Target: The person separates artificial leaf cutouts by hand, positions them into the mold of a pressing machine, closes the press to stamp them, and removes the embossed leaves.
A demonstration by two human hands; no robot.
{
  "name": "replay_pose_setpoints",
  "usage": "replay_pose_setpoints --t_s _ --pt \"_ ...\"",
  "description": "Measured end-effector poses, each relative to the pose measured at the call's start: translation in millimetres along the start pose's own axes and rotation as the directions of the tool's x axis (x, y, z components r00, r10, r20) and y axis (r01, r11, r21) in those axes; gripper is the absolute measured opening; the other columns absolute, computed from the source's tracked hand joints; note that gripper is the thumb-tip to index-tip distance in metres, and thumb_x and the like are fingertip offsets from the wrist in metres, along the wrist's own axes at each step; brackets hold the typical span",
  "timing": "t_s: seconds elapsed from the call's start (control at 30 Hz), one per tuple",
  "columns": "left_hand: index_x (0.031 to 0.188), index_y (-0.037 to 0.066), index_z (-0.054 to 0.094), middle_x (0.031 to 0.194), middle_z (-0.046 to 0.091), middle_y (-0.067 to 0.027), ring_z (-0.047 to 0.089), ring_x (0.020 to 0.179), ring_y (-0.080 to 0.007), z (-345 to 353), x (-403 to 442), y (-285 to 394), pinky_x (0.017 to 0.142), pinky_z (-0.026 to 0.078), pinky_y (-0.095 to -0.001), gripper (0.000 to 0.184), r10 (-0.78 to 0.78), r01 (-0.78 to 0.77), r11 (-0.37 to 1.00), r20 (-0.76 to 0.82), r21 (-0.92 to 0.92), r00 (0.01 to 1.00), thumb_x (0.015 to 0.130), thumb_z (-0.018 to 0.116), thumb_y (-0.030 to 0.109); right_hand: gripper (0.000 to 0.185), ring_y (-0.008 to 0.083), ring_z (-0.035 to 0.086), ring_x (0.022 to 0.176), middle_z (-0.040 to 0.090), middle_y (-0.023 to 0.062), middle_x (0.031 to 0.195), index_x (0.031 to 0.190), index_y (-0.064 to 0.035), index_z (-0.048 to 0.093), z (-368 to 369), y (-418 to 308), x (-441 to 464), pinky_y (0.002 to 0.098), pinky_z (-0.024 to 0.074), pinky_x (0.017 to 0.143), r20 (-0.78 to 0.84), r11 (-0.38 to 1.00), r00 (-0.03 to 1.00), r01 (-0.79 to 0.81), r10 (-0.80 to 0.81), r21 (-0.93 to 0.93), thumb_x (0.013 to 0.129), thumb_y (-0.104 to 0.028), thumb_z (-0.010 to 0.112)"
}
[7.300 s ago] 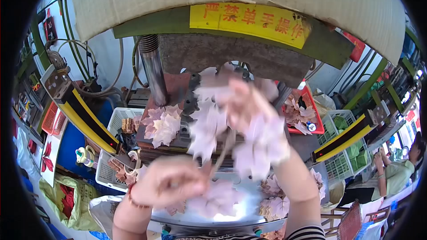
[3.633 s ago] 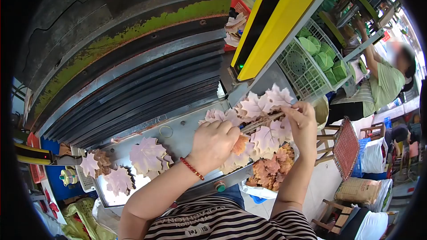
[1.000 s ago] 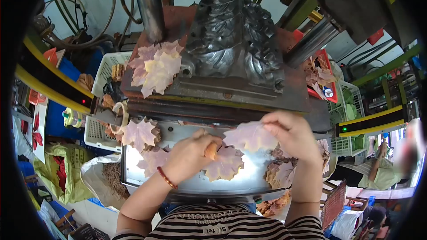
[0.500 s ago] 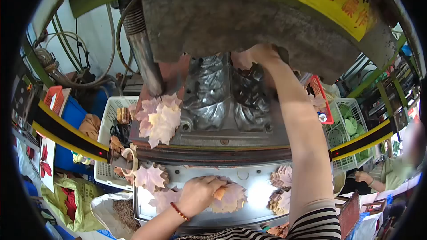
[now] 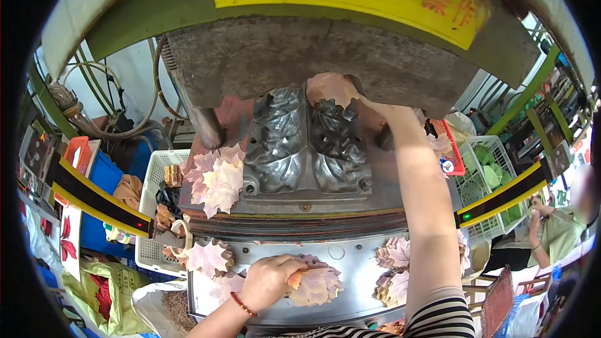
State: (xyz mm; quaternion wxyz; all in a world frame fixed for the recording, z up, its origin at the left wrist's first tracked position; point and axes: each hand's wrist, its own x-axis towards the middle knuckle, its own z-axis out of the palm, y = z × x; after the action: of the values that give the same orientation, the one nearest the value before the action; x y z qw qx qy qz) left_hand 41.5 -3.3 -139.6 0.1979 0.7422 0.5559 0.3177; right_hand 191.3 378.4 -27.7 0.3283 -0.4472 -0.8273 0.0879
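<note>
Leftward of right grip [image 5: 374, 104], pink leaf [image 5: 332, 89]

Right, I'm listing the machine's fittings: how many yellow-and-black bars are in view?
2. One yellow-and-black bar is left of the press; the other bar is to its right. Any behind the press would be hidden.

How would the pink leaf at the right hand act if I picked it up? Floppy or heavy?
The pink leaf is probably light, since it looks thin like a sheet. It might flop a bit, because no stiff frame shows along its jagged edge. It likely wouldn't roll, being wide and flattish.
</note>
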Motion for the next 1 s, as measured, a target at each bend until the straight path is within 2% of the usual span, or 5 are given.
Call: replay_pose_setpoints --t_s 0.43,0.6,0.77,0.93,1.0 --pt "0.095 0.010 0.068 0.089 0.067 -0.0061 0.066 0.077 -0.0265 -0.2 -0.3 5.5 0.065 0.054 -0.0353 0.026 -0.031 0.031 0.999 0.004 0.033 1.000 0.069 0.071 0.008 0.039 0.0358 0.061 0.099 0.061 0.0225 0.110 0.122 -0.0058 0.051 39.4 -4.1 22.4 0.0379 0.0461 0.086 -0.164 0.998 0.985 -0.054 0.052 -0.013 0.088 -0.025 0.054" --pt "0.094 0.011 0.068 0.087 0.067 -0.0060 0.066 0.076 -0.0270 -2.5 -1.0 3.3 0.064 0.053 -0.0356 0.022 -0.099 0.099 0.994 -0.017 -0.036 0.995 0.073 0.071 0.009 0.042 0.0368 0.060 0.101 0.060 0.0233 0.113 0.126 -0.0067 0.048 8.1 5.2 -1.3 0.0387 0.0456 0.088 -0.014 0.996 0.999 0.040 -0.039 0.079 0.089 -0.027 0.054" --pt "0.092 0.007 0.067 0.087 0.067 -0.0080 0.065 0.077 -0.0299 -5.1 3.2 9.7 0.065 0.052 -0.0348 0.015 -0.219 0.213 0.971 -0.042 -0.109 0.975 0.079 0.071 0.014 0.046 0.0377 0.060 0.104 0.059 0.0242 0.117 0.130 -0.0075 0.046 36.2 -11.6 -23.8 0.0394 0.0452 0.089 0.218 0.943 0.921 0.292 -0.322 0.157 0.090 -0.028 0.053" --pt "0.092 0.001 0.067 0.082 0.066 -0.0130 0.065 0.073 -0.0231 -12.8 3.3 10.4 0.065 0.050 -0.0295 0.024 -0.293 0.279 0.947 -0.074 -0.161 0.953 0.080 0.076 0.019 0.047 0.0432 0.052 0.115 0.055 0.0260 0.124 0.131 -0.0045 0.047 6.9 -71.7 -55.0 0.0465 0.0383 0.098 0.253 0.983 0.950 0.167 -0.182 0.081 0.090 -0.026 0.054" --pt "0.092 -0.002 0.066 0.081 0.066 -0.0119 0.064 0.072 -0.0173 -17.5 2.4 7.0 0.064 0.049 -0.0264 0.024 -0.309 0.285 0.939 -0.110 -0.191 0.945 0.080 0.077 0.016 0.044 0.0448 0.053 0.111 0.056 0.0262 0.122 0.128 -0.0046 0.051 10.8 -65.4 -67.2 0.0485 0.0402 0.096 -0.037 0.954 0.955 0.292 -0.295 -0.073 0.089 -0.025 0.054"
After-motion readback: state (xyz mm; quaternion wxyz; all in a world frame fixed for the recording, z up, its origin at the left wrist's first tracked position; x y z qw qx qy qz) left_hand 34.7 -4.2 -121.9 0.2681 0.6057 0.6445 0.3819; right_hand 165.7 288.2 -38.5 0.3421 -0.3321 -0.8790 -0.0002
